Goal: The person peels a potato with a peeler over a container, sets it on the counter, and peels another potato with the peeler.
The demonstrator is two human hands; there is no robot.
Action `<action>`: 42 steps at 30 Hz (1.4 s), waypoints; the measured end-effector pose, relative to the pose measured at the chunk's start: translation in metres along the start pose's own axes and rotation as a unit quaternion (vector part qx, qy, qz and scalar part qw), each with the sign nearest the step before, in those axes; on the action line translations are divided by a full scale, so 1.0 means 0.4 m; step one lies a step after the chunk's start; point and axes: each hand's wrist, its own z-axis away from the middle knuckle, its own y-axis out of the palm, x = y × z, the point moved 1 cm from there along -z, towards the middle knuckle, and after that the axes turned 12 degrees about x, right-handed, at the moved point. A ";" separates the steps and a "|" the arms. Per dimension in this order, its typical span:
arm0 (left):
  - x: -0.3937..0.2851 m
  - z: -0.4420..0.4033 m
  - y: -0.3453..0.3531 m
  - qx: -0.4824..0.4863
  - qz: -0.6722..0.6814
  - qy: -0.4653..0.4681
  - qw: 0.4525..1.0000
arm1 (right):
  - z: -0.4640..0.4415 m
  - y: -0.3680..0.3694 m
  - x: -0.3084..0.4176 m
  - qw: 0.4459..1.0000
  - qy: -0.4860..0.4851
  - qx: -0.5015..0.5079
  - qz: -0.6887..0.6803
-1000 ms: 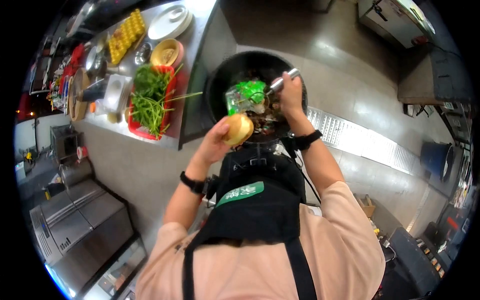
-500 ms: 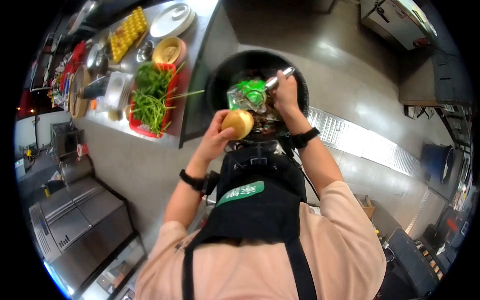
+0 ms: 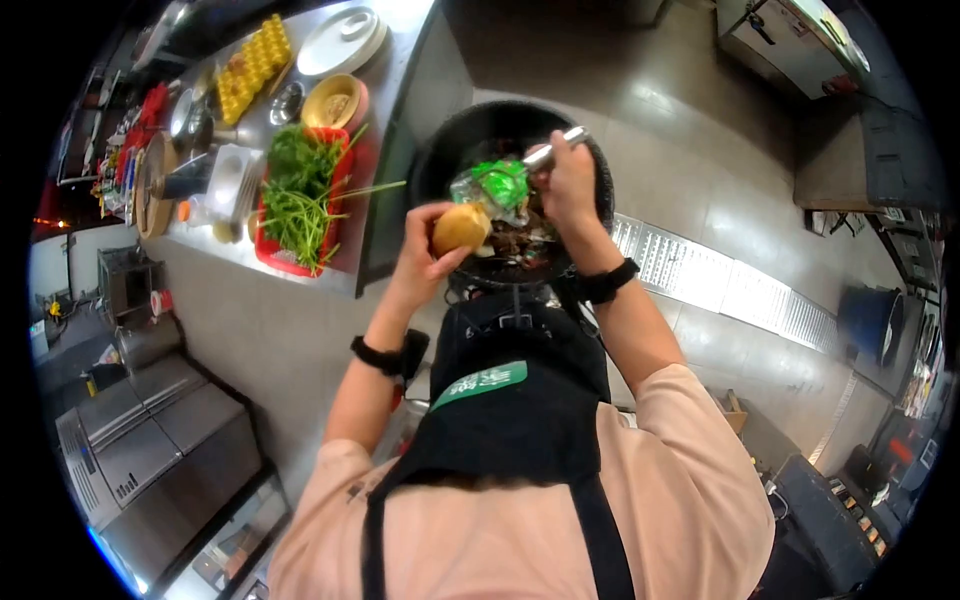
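My left hand [image 3: 418, 258] grips a potato [image 3: 457, 231] over the near left part of a black bin [image 3: 432, 145]. Brown skin covers most of the potato's visible side, with a pale peeled patch toward the right. My right hand [image 3: 570, 192] is wrapped round the metal handle of a peeler [image 3: 556, 148], over the bin's right side. The peeler's head is blurred and stands apart from the potato. Inside the bin, below both hands, lie green and clear plastic packaging [image 3: 498, 183] and dark scraps [image 3: 525, 245].
A steel counter [image 3: 395, 100] stands to the left of the bin. On it are a red basket [image 3: 345, 185] of leafy greens [image 3: 300, 205], stacked white plates [image 3: 335, 45], a yellow egg tray [image 3: 252, 72] and a yellow bowl [image 3: 318, 105]. A metal floor grate [image 3: 720, 275] runs to the right.
My left hand has moved slightly left and up with the potato, turning its brown skin more toward the camera. My right hand has shifted a little up with the peeler.
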 end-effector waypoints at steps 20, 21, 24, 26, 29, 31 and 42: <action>0.007 -0.013 0.005 -0.059 -0.010 0.047 0.997 | -0.001 0.026 -0.016 0.999 -0.014 -0.015 0.046; 0.003 -0.009 0.007 -0.059 -0.010 0.048 0.997 | -0.018 -0.005 -0.024 0.994 -0.032 -0.032 0.097; -0.006 -0.009 0.004 -0.066 0.005 0.048 0.997 | -0.048 -0.068 -0.018 0.994 -0.039 -0.042 0.090; -0.003 -0.012 0.003 -0.071 0.002 0.049 0.996 | -0.018 -0.010 0.027 0.999 -0.036 -0.021 0.035; 0.019 -0.018 -0.002 -0.059 0.033 0.023 0.997 | 0.011 0.056 0.032 0.998 -0.023 0.044 -0.040; 0.017 -0.017 -0.006 -0.048 0.095 0.003 0.994 | 0.008 0.058 0.017 0.997 -0.022 0.055 -0.050; 0.024 -0.021 0.001 -0.024 0.305 -0.001 0.952 | 0.001 0.051 0.016 0.996 0.029 0.009 -0.081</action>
